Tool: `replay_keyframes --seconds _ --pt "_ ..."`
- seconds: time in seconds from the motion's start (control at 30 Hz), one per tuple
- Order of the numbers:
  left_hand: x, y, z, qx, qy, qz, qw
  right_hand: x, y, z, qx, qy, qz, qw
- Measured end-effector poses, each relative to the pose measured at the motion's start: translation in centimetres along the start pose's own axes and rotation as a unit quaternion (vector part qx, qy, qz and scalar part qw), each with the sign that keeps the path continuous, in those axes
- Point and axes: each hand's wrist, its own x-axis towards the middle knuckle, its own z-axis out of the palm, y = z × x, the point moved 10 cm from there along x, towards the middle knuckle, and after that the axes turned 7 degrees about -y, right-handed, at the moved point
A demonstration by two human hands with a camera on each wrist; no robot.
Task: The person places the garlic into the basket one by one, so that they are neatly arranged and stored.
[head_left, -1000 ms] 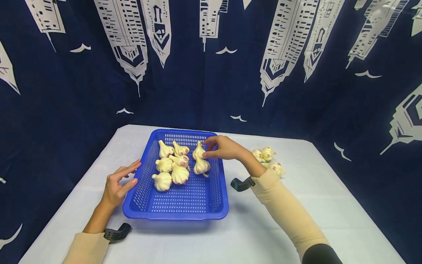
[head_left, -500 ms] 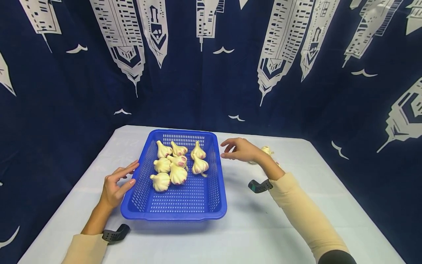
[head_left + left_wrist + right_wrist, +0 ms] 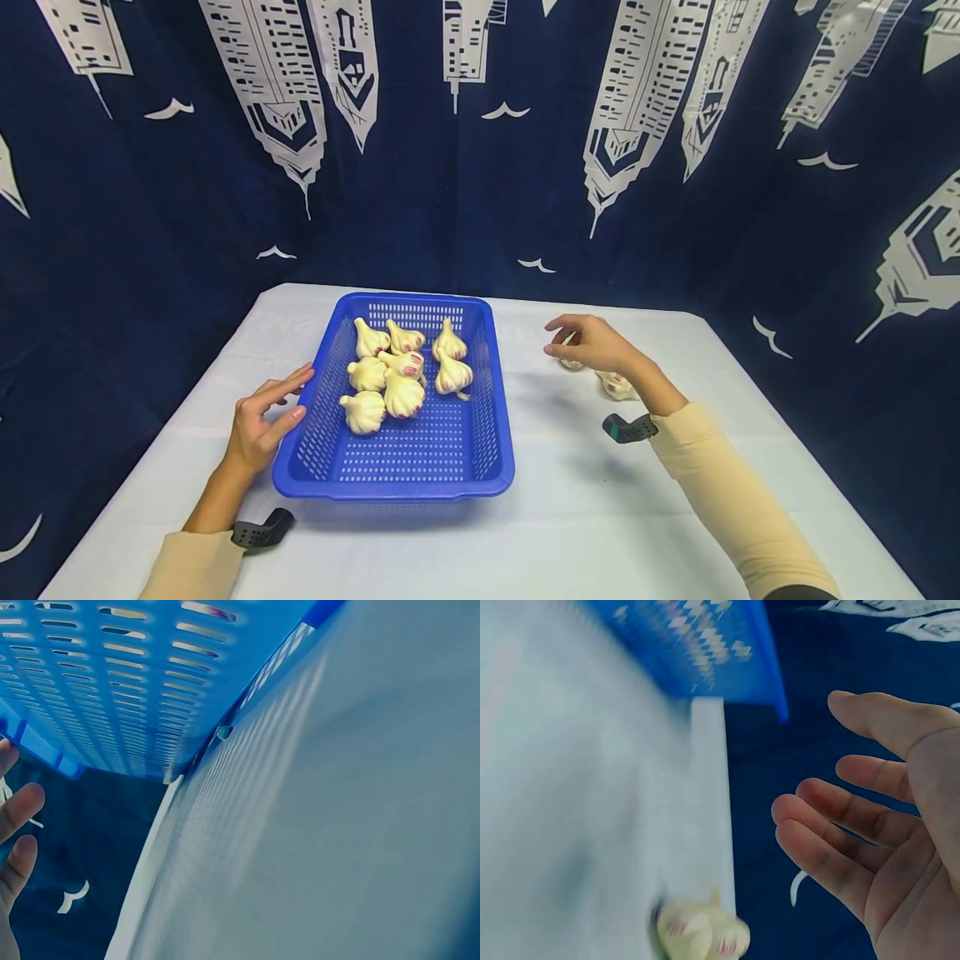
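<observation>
A blue plastic basket (image 3: 390, 492) stands on the table, holding several garlic bulbs (image 3: 405, 396) grouped at its left and two more at its right. My left hand (image 3: 258, 421) touches the basket's left rim with fingers extended. In the left wrist view its fingertips (image 3: 22, 802) show beside the basket wall. To the right of the basket my right hand (image 3: 592, 343) hovers over the table, fingers loosely bent, nothing in it. Loose garlic (image 3: 617, 385) lies under and beside that hand, partly hidden by it; the right wrist view shows garlic bulbs (image 3: 701, 930) below the spread fingers.
A white cloth covers the table (image 3: 555, 517). Behind it hangs a dark blue curtain (image 3: 450, 208) printed with white buildings and birds. Each wrist wears a black band (image 3: 262, 529) with a part that juts out.
My right hand has let go of a garlic bulb in the basket's right side and moved right, out over the loose garlic. The left hand stays at the rim.
</observation>
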Motion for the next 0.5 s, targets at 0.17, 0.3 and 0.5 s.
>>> replay_keyframes --seconds 0.17,0.3,0.5 --pt "0.0 0.1 0.1 -0.004 0.003 0.002 1.0000 -0.9 2.2 -0.7 -0.013 0.011 0.011 1.000" --pt "0.0 0.2 0.1 -0.005 0.006 0.004 1.0000 -1.6 4.4 -0.9 -0.007 0.019 0.028 0.999" --pt "-0.2 0.0 0.1 -0.008 0.005 0.000 1.0000 -2.3 7.6 -1.1 0.008 0.030 0.065 0.997"
